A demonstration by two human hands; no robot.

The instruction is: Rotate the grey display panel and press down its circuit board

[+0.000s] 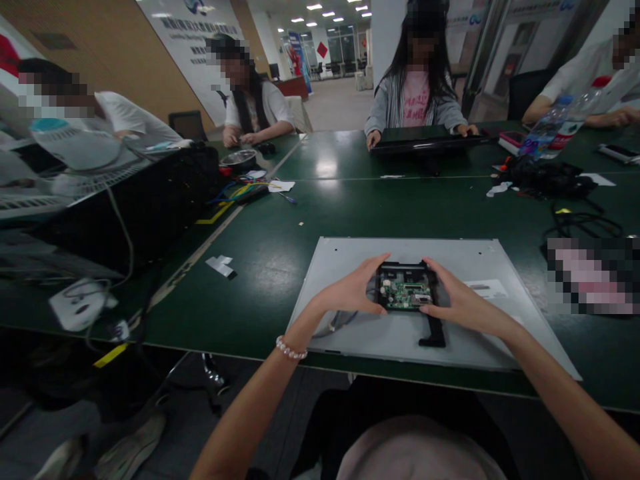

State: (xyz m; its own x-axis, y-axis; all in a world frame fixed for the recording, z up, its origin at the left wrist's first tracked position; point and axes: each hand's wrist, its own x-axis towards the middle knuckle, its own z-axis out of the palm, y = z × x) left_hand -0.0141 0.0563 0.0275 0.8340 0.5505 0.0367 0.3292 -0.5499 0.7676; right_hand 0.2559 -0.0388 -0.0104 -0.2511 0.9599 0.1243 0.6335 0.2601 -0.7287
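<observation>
From where I stand, taking the seated person as the centre of a dial, a black frame [435, 331] carrying a green circuit board [407, 293] sits at twelve o'clock, over a grey metal panel [360, 343] lying flat on the green bench [270, 267]. The hands are apart from each other but clamped on the frame: the left hand [356, 288] along its nine o'clock edge, the right hand [453, 297] along its three o'clock edge, fingers at the far corners and thumbs on the near side. Whether the frame rests on the panel or hangs just above it, I cannot tell. Thin cables [340, 322] lie at its eight o'clock.

I'd call the step in hand handling and positioning the board's frame; the next move seems to call for an even two-handed grip, with the cables kept free.

As for writing, a white label [485, 288] on the panel, at the frame's three o'clock, is too small to read. The wall sign [200, 30] at eleven o'clock shows Chinese characters and a blue logo, too blurred to make out. The bottles [567, 123] at one o'clock wear coloured labels, brands illegible, and the pink shirt [416, 100] at twelve bears unreadable lettering.
</observation>
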